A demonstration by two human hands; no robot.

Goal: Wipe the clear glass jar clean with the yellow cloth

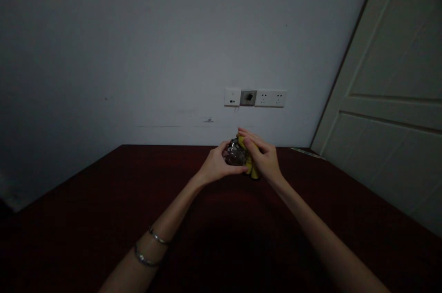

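My left hand is closed around a clear, shiny glass-like vessel, its thumb along the near side. The vessel is rounded; its exact kind is hard to make out in the dim light. My right hand grips a yellow cloth and presses it against the vessel's right side. Part of the cloth hangs below the right hand. Fingers of both hands hide portions of the vessel. Both hands are held above the far part of the dark red table.
A pale wall rises behind the table, with a row of sockets and switches just beyond my hands. At the right stands a panelled door. A thin flat strip lies at the table's far right edge.
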